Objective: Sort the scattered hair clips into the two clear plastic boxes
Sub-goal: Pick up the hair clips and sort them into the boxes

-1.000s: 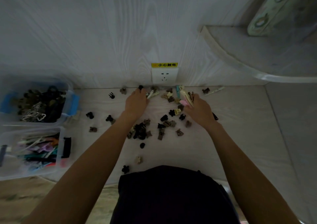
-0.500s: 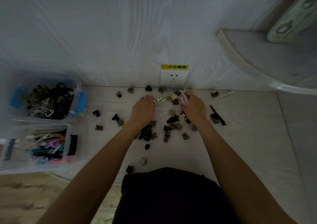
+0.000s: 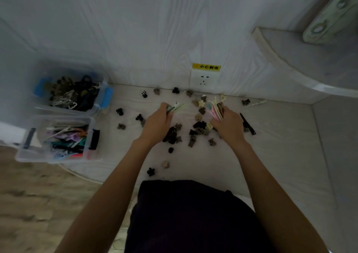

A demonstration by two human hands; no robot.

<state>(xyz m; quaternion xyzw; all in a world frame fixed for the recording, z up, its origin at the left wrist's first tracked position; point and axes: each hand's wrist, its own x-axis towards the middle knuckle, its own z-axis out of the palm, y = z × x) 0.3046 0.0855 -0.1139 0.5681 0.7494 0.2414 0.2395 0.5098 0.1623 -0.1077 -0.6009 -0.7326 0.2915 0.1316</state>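
The right hand (image 3: pixel 229 126) is closed round a fan of long pastel clips (image 3: pixel 215 107); the left hand (image 3: pixel 157 123) pinches a pale long clip (image 3: pixel 177 105); both bundles belong in the nearer box (image 3: pixel 58 138), so grips should stay firm; small claw clips (image 3: pixel 197 128) litter the counter (image 3: pixel 280 146) between them, bound for the farther box (image 3: pixel 73 94).

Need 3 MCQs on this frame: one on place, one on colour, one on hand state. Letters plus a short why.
1. Where do the two clear plastic boxes sit?
A. at the person's left
B. at the right
C. on the lap

2. What colour are the far box's latches?
A. red
B. blue
C. yellow

3. What does the right hand hold?
A. nothing
B. a box lid
C. a bunch of long pastel clips

Answers:
1 A: both the far clear box and the near clear box stand at the left.
2 B: the latch is blue.
3 C: the right hand grips pink and cream long clips.
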